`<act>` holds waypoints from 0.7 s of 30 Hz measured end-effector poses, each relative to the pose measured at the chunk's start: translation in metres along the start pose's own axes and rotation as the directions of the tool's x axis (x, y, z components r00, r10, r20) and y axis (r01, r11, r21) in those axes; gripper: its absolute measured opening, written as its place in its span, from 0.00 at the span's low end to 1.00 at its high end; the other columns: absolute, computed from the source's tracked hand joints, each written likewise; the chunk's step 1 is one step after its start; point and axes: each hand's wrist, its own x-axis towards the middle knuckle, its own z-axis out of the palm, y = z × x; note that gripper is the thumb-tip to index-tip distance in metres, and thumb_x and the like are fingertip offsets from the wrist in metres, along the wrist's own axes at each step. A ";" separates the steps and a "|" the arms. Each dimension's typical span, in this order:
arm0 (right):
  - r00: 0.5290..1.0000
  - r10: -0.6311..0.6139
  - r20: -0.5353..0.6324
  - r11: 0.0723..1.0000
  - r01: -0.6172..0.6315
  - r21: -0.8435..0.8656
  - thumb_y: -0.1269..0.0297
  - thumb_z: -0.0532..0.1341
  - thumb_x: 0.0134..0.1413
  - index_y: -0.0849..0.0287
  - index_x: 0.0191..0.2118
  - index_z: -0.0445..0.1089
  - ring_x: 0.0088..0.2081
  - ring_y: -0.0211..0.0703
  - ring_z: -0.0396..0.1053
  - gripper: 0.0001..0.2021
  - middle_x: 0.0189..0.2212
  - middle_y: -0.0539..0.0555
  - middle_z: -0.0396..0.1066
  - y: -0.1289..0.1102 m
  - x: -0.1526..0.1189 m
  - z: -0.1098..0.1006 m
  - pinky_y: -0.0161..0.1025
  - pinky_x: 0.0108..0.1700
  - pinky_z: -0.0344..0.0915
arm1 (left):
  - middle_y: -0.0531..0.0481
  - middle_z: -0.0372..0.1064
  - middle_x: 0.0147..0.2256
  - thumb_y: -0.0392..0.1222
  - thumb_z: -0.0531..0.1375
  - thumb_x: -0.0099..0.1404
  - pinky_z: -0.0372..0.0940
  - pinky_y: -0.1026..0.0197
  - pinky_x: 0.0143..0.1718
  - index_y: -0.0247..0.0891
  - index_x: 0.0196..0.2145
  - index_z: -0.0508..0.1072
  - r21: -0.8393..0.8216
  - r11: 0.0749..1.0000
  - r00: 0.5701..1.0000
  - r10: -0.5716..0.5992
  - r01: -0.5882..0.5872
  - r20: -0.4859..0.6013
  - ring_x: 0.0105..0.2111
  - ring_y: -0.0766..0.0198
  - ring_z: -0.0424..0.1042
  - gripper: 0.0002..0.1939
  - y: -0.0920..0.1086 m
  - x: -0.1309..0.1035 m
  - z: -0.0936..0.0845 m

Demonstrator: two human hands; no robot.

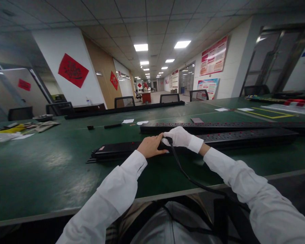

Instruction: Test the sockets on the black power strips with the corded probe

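A long black power strip [119,149] with a row of sockets and red dots along its top lies across the green table in front of me. My left hand [150,146], bare, is closed over the strip's middle, its fingertips close to the other hand. In a white glove, my right hand [180,136] grips a black plug [169,140] down against the strip's top. From the plug a black cord [180,168] runs down over the table's front edge towards my lap. Where the plug meets the strip is hidden by my fingers.
Behind lies a second black power strip [218,127], and a long black bar [127,110] rests near the far edge. Papers [127,121] and small black parts [90,127] are scattered on the green tabletop [40,176]. Bags and yellow items [12,128] sit at the left; chairs stand beyond.
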 end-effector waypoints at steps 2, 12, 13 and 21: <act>1.000 -0.010 0.003 1.000 0.010 0.010 0.54 0.46 0.55 0.62 0.31 0.69 0.24 0.36 0.63 0.20 0.23 0.56 0.70 0.003 0.000 0.001 0.32 0.27 0.48 | 0.40 0.66 0.44 0.66 0.48 0.55 0.60 0.58 0.36 0.35 0.56 0.45 0.009 1.000 1.000 -0.019 0.019 0.001 0.40 0.53 0.68 0.41 0.002 0.001 0.001; 1.000 -0.021 0.009 1.000 0.021 0.016 0.55 0.48 0.53 0.60 0.34 0.70 0.22 0.35 0.61 0.17 0.21 0.54 0.70 0.014 -0.003 -0.002 0.32 0.26 0.47 | 0.41 0.67 0.41 0.66 0.47 0.56 0.60 0.57 0.35 0.35 0.56 0.44 0.019 0.998 0.998 -0.052 0.053 -0.044 0.38 0.53 0.68 0.40 0.012 0.006 0.002; 0.999 -0.028 0.015 0.999 0.027 0.031 0.56 0.48 0.53 0.60 0.34 0.70 0.22 0.34 0.61 0.17 0.22 0.54 0.70 0.015 -0.003 -0.002 0.32 0.26 0.47 | 0.41 0.67 0.41 0.66 0.47 0.56 0.60 0.57 0.36 0.35 0.56 0.45 0.012 0.999 0.998 -0.047 0.048 -0.040 0.39 0.53 0.68 0.40 0.012 0.007 0.001; 1.000 0.003 -0.014 1.000 -0.003 0.010 0.56 0.47 0.53 0.61 0.27 0.68 0.23 0.35 0.61 0.18 0.20 0.54 0.69 0.011 -0.003 -0.001 0.32 0.26 0.46 | 0.44 0.67 0.42 0.66 0.47 0.56 0.61 0.58 0.37 0.38 0.52 0.53 -0.078 0.997 1.000 -0.011 0.010 -0.012 0.39 0.56 0.68 0.34 0.003 0.005 -0.002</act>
